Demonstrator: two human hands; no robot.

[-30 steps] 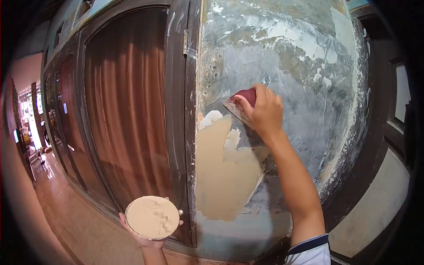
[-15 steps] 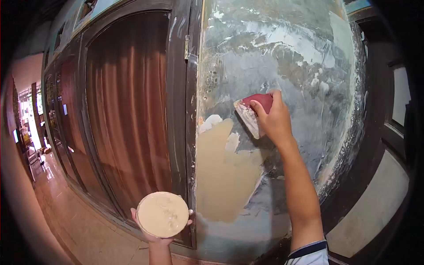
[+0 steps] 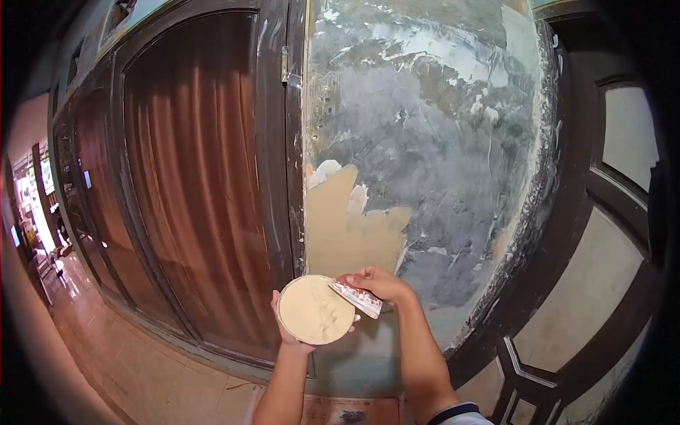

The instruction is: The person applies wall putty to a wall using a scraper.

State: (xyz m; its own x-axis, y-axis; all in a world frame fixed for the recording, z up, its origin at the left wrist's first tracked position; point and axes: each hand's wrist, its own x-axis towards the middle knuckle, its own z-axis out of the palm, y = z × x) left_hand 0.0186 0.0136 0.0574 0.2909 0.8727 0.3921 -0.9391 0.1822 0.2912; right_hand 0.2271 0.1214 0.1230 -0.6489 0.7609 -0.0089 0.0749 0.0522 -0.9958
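My left hand [image 3: 288, 331] is wrapped round a round container of cream-coloured putty [image 3: 312, 312], its open top facing me and the paste inside scuffed and lumpy on the right. In my right hand [image 3: 386, 285] is a putty knife [image 3: 360, 296] with a reddish grip and a pale, paste-smeared blade. The blade overlaps the container's right rim in this view. Behind both hands stands a grey, patchy wall [image 3: 453, 163]. A smooth beige putty patch [image 3: 354, 237] covers its lower left part, with jagged upper edges and white smears beside it.
Left of the wall is a dark wooden door frame [image 3: 275, 142] with glass and a brown curtain [image 3: 191, 170] behind it. A dark panelled door [image 3: 567, 234] stands at the right. Tiled floor [image 3: 134, 354] runs along the lower left.
My right hand has brought the putty knife down from the wall to the container's rim. My left hand and the container have moved right and slightly up in view. The camera has shifted too.
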